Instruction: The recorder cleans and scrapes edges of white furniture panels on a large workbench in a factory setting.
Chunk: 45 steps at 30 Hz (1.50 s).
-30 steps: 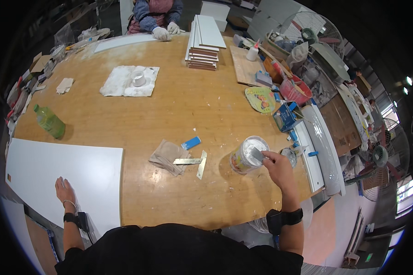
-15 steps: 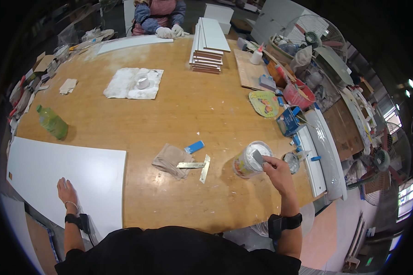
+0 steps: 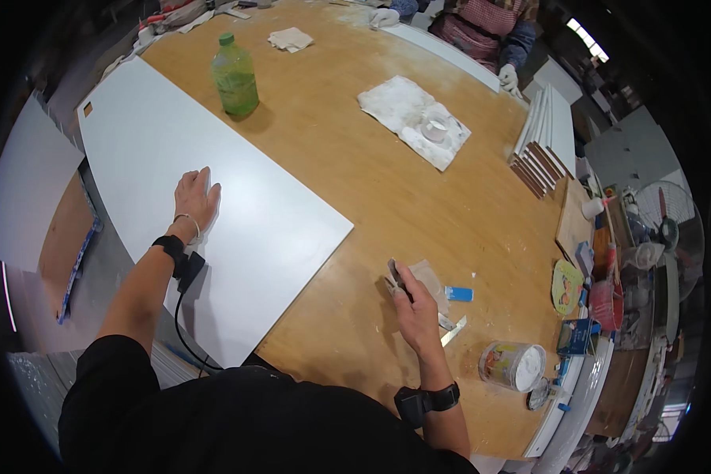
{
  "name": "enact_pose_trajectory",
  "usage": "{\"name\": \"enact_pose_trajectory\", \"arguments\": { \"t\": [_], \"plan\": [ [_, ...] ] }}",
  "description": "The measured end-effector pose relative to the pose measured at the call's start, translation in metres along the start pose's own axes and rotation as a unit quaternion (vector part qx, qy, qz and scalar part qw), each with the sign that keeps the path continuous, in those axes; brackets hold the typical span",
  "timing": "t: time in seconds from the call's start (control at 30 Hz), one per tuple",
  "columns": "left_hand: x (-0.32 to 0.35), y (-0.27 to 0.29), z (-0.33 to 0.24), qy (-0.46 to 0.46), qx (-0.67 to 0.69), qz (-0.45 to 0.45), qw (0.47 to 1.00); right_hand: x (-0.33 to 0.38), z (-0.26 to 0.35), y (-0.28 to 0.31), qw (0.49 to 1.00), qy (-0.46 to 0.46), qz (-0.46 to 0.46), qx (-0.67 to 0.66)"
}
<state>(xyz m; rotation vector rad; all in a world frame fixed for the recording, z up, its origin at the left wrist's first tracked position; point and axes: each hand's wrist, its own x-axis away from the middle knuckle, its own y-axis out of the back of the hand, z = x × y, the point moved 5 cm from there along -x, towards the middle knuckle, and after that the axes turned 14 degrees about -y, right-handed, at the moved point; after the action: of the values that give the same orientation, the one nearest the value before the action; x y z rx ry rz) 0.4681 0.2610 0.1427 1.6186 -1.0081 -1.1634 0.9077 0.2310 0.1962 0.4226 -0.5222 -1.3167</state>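
Observation:
My left hand (image 3: 197, 196) lies flat on a large white panel (image 3: 268, 229), its fingers stretched out. Over the wooden table, just right of the panel's edge, my right hand (image 3: 416, 314) grips a small putty knife (image 3: 393, 272). Its blade is seen nearly edge-on, so I cannot tell how much paste is on it. Behind that hand a beige cloth (image 3: 425, 276) and a metal strip (image 3: 454, 330) are partly hidden. Nearby lies a small blue block (image 3: 459, 294). A clear tub (image 3: 494, 362) of white paste stands uncovered to the right.
A green bottle (image 3: 235, 83) stands beyond the panel. A small white cup (image 3: 434, 126) sits on a white-stained sheet (image 3: 395, 99). Stacked boards (image 3: 539, 150) rest at the far right, near a gloved co-worker (image 3: 482, 31). Cans, a red bucket (image 3: 606, 306) and a fan (image 3: 665, 217) line the right side.
My right hand has left the paste tub and moved leftward towards the panel, still gripping the putty knife. The view has turned left. My left hand stays flat on the panel.

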Motion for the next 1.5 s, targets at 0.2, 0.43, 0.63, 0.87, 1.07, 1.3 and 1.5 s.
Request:
{"name": "enact_pose_trajectory", "arguments": {
  "t": [0.2, 0.43, 0.63, 0.87, 1.07, 1.3, 1.5],
  "plan": [
    [0.007, 0.005, -0.005, 0.006, 0.029, 0.037, 0.999, -0.039, -0.002, -0.05, 0.992, -0.09, 0.064, 0.061],
    [0.003, 0.001, -0.01, 0.004, 0.023, 0.048, 0.999, -0.06, 0.0, -0.066, 0.991, -0.065, 0.029, 0.11],
    [0.001, -0.001, -0.008, -0.014, 0.017, 0.042, 0.999, -0.066, -0.005, -0.072, 0.992, -0.058, 0.009, 0.112],
    [0.001, -0.002, -0.009, -0.01, 0.028, 0.036, 0.999, -0.073, -0.006, -0.077, 0.989, -0.063, 0.009, 0.137],
    [0.003, -0.003, -0.004, -0.023, 0.026, 0.035, 0.999, -0.07, -0.012, -0.074, 0.985, -0.061, -0.009, 0.162],
    [0.002, -0.003, -0.007, -0.015, 0.033, 0.029, 0.999, -0.078, 0.006, -0.06, 0.985, -0.062, -0.031, 0.16],
    [0.003, -0.002, -0.005, -0.023, 0.025, 0.021, 0.999, -0.091, 0.036, -0.043, 0.965, -0.058, 0.032, 0.254]
  ]
}}
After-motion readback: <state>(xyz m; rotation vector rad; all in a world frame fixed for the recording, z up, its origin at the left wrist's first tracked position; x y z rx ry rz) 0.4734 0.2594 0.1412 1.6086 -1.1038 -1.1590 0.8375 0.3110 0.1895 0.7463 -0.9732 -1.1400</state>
